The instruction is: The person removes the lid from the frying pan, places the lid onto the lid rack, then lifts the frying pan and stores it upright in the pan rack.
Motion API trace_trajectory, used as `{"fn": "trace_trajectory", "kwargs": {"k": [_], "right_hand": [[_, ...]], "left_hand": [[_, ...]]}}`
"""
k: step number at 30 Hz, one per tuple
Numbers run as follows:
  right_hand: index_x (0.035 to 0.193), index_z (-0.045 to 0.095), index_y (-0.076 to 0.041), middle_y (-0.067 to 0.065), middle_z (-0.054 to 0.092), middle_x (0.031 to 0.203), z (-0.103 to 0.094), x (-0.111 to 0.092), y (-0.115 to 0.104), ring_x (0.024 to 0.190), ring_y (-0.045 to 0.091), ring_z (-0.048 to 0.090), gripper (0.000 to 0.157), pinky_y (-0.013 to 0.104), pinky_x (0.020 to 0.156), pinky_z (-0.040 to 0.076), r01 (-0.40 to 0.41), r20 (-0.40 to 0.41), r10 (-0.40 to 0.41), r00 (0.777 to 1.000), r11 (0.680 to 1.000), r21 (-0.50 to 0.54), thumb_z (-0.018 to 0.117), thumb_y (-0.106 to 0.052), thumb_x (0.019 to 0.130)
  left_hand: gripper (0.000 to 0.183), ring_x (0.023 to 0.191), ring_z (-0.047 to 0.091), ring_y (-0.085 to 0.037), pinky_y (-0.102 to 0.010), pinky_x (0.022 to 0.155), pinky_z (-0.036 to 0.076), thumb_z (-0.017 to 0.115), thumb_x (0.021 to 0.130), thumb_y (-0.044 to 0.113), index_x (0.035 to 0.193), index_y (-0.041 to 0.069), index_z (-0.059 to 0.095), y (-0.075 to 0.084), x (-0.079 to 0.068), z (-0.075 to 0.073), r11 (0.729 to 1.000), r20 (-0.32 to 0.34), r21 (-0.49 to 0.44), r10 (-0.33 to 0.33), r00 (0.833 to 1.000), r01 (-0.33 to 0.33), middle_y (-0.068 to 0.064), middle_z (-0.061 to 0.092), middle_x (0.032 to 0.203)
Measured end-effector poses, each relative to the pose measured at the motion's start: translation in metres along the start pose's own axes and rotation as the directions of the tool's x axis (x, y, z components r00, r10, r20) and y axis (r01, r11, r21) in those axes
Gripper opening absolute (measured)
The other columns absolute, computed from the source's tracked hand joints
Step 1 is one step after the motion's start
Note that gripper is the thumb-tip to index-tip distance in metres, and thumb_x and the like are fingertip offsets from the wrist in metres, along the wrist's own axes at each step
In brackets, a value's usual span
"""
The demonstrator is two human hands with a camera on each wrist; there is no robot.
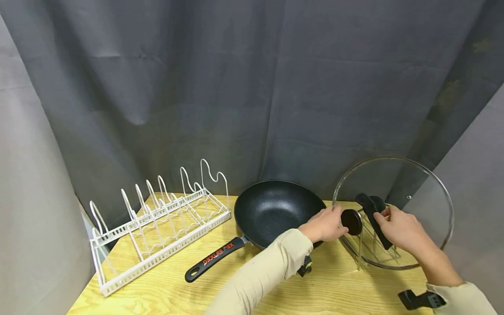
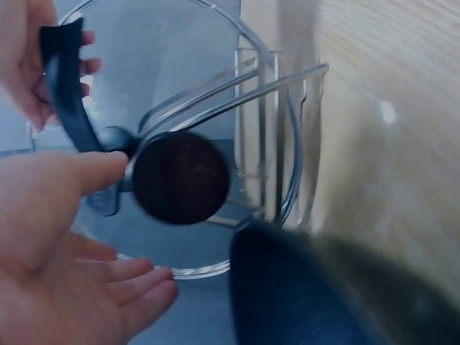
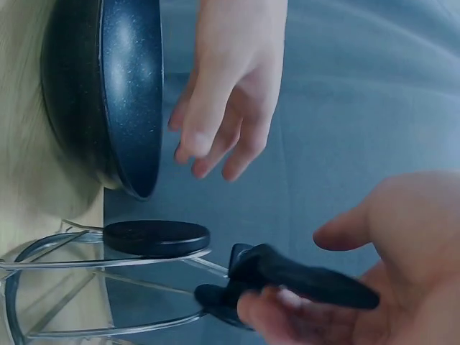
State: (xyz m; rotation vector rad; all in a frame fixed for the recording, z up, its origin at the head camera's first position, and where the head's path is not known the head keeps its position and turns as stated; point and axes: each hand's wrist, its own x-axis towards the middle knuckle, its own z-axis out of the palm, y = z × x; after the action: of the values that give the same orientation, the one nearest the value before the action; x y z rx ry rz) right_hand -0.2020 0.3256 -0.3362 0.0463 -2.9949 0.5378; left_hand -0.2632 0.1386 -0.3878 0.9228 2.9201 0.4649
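Clear glass is making up the large round lid (image 1: 393,183), which is standing on edge, tilted, in a small metal wire rack (image 2: 270,158) on the right side of the table. Its black handle (image 1: 369,209) is jutting out from the middle toward the person. The right hand (image 1: 402,230) is reaching round this handle in a loose, half-wide shape: the right wrist view is showing its fingers lying against the handle's underside while the thumb is standing off it. A black disc (image 1: 351,222) is sitting at the wire rack's left side, just beside the handle. The left hand (image 1: 326,224) is hovering near the disc, spread wide and holding nothing.

Left of the lid, a deep black pan (image 1: 272,214) is resting on the table, partly covered in the head view by the left hand; its long handle with red lettering (image 1: 214,257) is pointing toward the near left. Farther left, a white rack (image 1: 167,251) with upright wire loops is standing at a slant. The wood-grained table (image 1: 334,291) is carrying everything, and a dark grey curtain (image 1: 220,87) is hanging behind.
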Motion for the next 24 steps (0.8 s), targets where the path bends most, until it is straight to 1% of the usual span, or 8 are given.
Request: {"fn": "trace_trajectory", "kwargs": {"k": [4, 8, 11, 14, 17, 20, 22, 24], "right_hand": [[0.105, 0.051, 0.015, 0.026, 0.056, 0.090, -0.001, 0.000, -0.006, 0.079, 0.043, 0.055, 0.046, 0.052, 0.064, 0.043, 0.050, -0.057, -0.052, 0.997, 0.998, -0.023, 0.042, -0.031, 0.100], [0.110, 0.051, 0.018, 0.039, 0.045, 0.105, -0.001, -0.003, -0.014, 0.096, 0.057, 0.042, 0.048, 0.062, 0.076, 0.036, 0.076, -0.112, -0.081, 0.990, 0.996, -0.048, 0.045, -0.028, 0.099], [0.111, 0.051, 0.018, 0.042, 0.038, 0.113, 0.001, -0.006, -0.024, 0.102, 0.060, 0.034, 0.046, 0.066, 0.079, 0.033, 0.089, -0.181, -0.098, 0.979, 0.994, -0.059, 0.049, -0.026, 0.098], [0.109, 0.054, 0.015, 0.040, 0.038, 0.116, 0.005, -0.008, -0.037, 0.107, 0.058, 0.033, 0.038, 0.067, 0.080, 0.033, 0.138, -0.301, -0.150, 0.942, 0.989, -0.059, 0.056, -0.019, 0.094], [0.104, 0.057, 0.013, 0.037, 0.044, 0.112, 0.011, -0.011, -0.051, 0.105, 0.055, 0.039, 0.028, 0.065, 0.081, 0.034, 0.251, -0.414, -0.246, 0.876, 0.967, -0.043, 0.062, -0.010, 0.088], [0.103, 0.060, 0.009, 0.030, 0.050, 0.107, 0.019, -0.016, -0.064, 0.096, 0.047, 0.047, 0.024, 0.059, 0.078, 0.038, 0.355, -0.445, -0.327, 0.834, 0.935, -0.021, 0.064, -0.007, 0.086], [0.104, 0.061, 0.005, 0.024, 0.053, 0.104, 0.024, -0.020, -0.072, 0.089, 0.039, 0.053, 0.022, 0.053, 0.075, 0.043, 0.385, -0.415, -0.346, 0.841, 0.923, 0.011, 0.063, -0.009, 0.088], [0.106, 0.061, 0.001, 0.017, 0.055, 0.103, 0.030, -0.025, -0.079, 0.085, 0.031, 0.056, 0.021, 0.047, 0.070, 0.047, 0.379, -0.366, -0.332, 0.869, 0.923, 0.064, 0.062, -0.014, 0.091]], "left_hand": [[0.061, 0.118, 0.048, -0.011, -0.023, 0.092, 0.041, 0.053, 0.093, 0.048, 0.143, 0.019, 0.034, -0.009, -0.013, -0.018, 0.993, 0.037, 0.115, 0.019, 0.999, -0.024, 0.004, 0.044, 0.135], [0.054, 0.115, 0.049, -0.013, -0.026, 0.091, 0.043, 0.053, 0.093, 0.049, 0.138, 0.021, 0.041, -0.019, -0.028, -0.037, 0.978, 0.083, 0.203, 0.032, 0.996, -0.048, 0.004, 0.048, 0.130], [0.055, 0.122, 0.046, -0.015, -0.028, 0.098, 0.039, 0.051, 0.094, 0.049, 0.140, 0.020, 0.041, -0.028, -0.042, -0.051, 0.969, 0.158, 0.240, 0.028, 0.987, -0.066, 0.003, 0.045, 0.136], [0.056, 0.129, 0.040, -0.015, -0.028, 0.104, 0.032, 0.048, 0.096, 0.047, 0.143, 0.019, 0.039, -0.036, -0.056, -0.065, 0.960, 0.250, 0.262, 0.031, 0.968, -0.099, 0.002, 0.041, 0.142], [0.054, 0.132, 0.037, -0.014, -0.026, 0.106, 0.029, 0.046, 0.097, 0.046, 0.143, 0.019, 0.040, -0.045, -0.070, -0.077, 0.953, 0.314, 0.269, 0.053, 0.948, -0.142, 0.002, 0.040, 0.143], [0.051, 0.128, 0.042, -0.014, -0.026, 0.104, 0.032, 0.046, 0.098, 0.044, 0.141, 0.017, 0.044, -0.055, -0.085, -0.086, 0.946, 0.331, 0.272, 0.082, 0.940, -0.179, 0.000, 0.045, 0.139], [0.050, 0.126, 0.044, -0.016, -0.027, 0.103, 0.033, 0.046, 0.098, 0.044, 0.140, 0.016, 0.044, -0.062, -0.095, -0.091, 0.944, 0.336, 0.273, 0.088, 0.938, -0.187, -0.001, 0.046, 0.137], [0.049, 0.122, 0.047, -0.017, -0.028, 0.101, 0.036, 0.047, 0.098, 0.043, 0.138, 0.015, 0.047, -0.068, -0.105, -0.095, 0.942, 0.338, 0.274, 0.096, 0.936, -0.196, -0.002, 0.049, 0.133]]}}
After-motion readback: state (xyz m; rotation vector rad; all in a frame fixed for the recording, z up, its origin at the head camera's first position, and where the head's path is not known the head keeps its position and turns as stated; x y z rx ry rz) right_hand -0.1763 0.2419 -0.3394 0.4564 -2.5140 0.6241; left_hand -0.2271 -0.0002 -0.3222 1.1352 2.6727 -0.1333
